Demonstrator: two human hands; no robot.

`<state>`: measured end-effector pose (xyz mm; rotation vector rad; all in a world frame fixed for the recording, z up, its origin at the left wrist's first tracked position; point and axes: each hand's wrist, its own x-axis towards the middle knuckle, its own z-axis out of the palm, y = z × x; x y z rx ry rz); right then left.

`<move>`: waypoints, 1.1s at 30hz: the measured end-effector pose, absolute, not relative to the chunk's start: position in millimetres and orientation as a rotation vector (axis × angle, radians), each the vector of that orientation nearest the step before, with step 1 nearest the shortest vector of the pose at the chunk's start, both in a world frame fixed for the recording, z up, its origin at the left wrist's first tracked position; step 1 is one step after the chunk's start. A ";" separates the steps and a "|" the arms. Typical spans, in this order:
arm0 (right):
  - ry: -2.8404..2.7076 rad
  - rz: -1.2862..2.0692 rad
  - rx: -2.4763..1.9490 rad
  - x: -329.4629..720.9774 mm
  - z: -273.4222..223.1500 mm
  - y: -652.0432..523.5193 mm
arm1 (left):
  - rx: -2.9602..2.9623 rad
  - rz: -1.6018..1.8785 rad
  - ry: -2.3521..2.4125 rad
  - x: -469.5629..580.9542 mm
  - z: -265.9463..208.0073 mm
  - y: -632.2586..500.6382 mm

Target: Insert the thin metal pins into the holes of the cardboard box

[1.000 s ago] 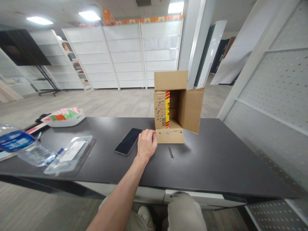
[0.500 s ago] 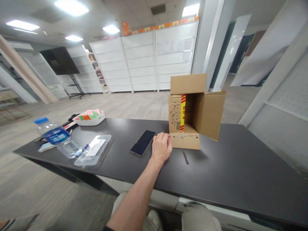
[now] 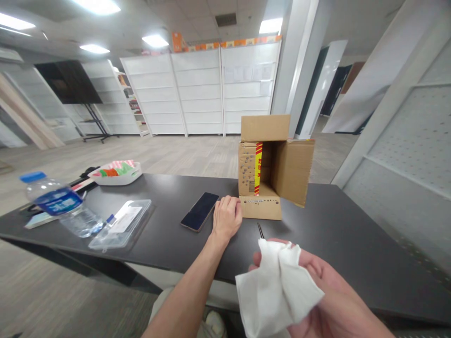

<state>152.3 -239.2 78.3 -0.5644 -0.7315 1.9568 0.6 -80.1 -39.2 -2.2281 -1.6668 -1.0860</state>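
My left hand rests on the dark tabletop with its fingers curled down and close together. I see nothing in it. It lies between a black smartphone and the front flap of an open cardboard box, its edge close against that flap. Into the lower right of the view comes my right hand, palm up, closed on a crumpled white tissue that covers some of its fingers. Just beyond the tissue lie thin dark metal tweezers, their near part hidden.
To the left stand a clear plastic case, a water bottle with a blue cap, and a white basket of colourful packets. The box opens toward me, its side flap jutting right. White shelving lines the back.
My right hand has come into view from the lower right, holding the white tissue. My left hand stays put beside the box. The whole scene has shifted left as the head turned.
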 end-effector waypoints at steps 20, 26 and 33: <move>-0.766 1.569 -0.898 128.2 61.5 -226.0 | -2.214 -1.089 -1.665 0.9 -39.5 -78.8; -0.900 1.368 -0.998 125.9 73.2 -237.4 | -2.231 -1.082 -1.663 0.7 -37.5 -80.7; -0.964 1.367 -0.902 128.7 84.3 -245.5 | -2.230 -1.072 -1.678 0.8 -38.2 -81.2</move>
